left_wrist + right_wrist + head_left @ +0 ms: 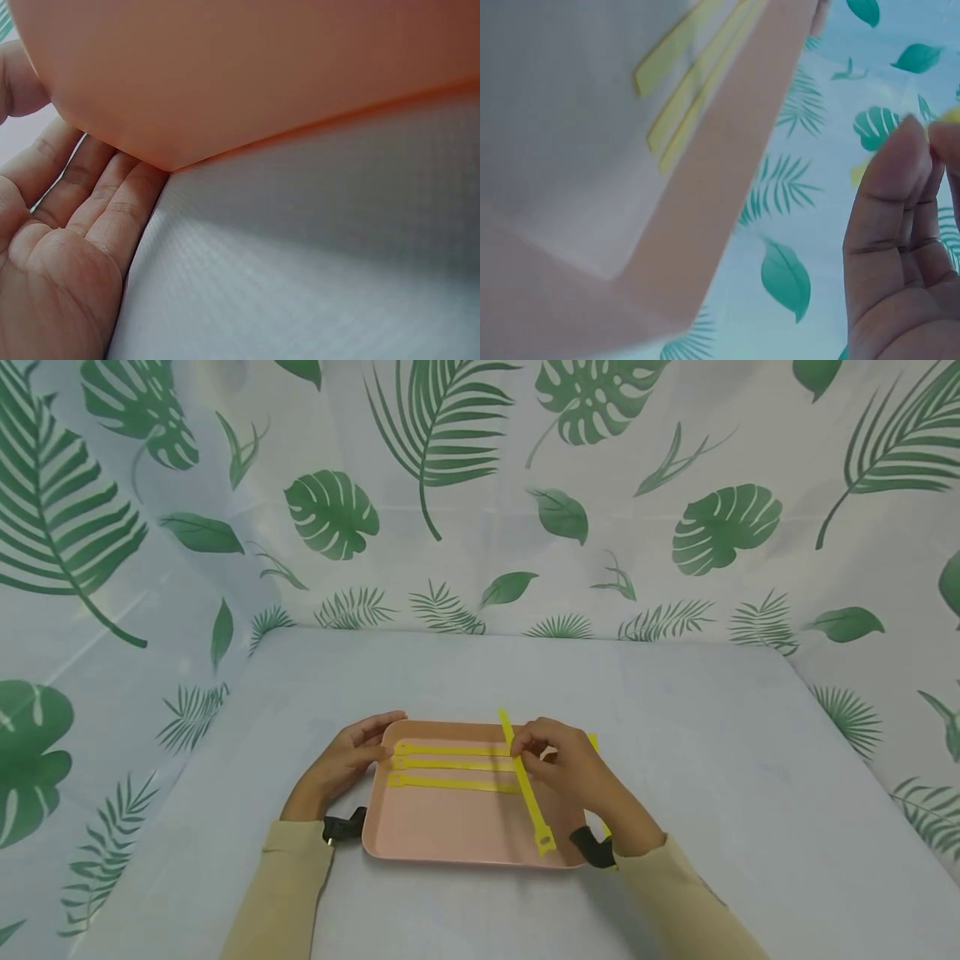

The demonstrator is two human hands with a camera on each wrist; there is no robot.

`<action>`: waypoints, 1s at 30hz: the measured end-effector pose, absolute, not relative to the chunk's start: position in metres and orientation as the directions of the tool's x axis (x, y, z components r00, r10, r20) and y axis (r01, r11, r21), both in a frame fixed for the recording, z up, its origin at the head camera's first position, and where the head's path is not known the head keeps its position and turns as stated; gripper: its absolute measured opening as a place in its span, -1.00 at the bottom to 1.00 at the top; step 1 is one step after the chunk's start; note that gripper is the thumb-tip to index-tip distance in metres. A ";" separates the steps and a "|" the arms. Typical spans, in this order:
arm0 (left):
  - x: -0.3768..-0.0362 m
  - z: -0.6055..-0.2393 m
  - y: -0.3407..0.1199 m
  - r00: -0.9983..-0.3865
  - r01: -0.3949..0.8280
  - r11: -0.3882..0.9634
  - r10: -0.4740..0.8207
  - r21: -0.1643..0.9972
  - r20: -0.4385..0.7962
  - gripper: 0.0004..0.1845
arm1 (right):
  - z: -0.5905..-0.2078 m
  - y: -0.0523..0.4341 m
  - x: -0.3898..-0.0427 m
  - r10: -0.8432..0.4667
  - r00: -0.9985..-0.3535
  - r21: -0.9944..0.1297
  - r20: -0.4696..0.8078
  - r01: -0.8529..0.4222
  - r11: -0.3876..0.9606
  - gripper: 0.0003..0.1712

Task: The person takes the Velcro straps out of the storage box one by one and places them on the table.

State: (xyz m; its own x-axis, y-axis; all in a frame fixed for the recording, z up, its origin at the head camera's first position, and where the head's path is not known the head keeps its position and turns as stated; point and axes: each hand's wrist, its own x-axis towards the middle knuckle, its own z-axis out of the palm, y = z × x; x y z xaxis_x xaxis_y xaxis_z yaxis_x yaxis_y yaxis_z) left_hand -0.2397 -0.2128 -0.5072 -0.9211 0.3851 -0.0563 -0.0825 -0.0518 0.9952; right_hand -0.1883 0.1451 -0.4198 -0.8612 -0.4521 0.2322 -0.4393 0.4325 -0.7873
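A shallow pink tray lies in front of the person. Three yellow cable ties, flat with a slotted head at the left end, lie side by side across its upper half. The left hand grips the tray's upper left corner; in the left wrist view its fingers lie along the tray's outer side, with the thumb by the rim. Between thumb and fingertips the right hand pinches another yellow cable tie, slanting over the tray's right part with its slotted head toward the person.
More yellow shows beside the tray's right edge, mostly hidden behind the right forearm. A pale cloth covers the table. Leaf-patterned sheets stand at the back and both sides. Each wrist wears a black strap.
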 end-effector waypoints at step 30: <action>-0.236 -0.508 -0.211 -0.920 -0.041 -0.046 0.392 0.998 -0.020 -0.23 | -0.411 0.218 -0.181 -0.315 -0.945 -0.964 0.087 -0.160 0.214 -0.64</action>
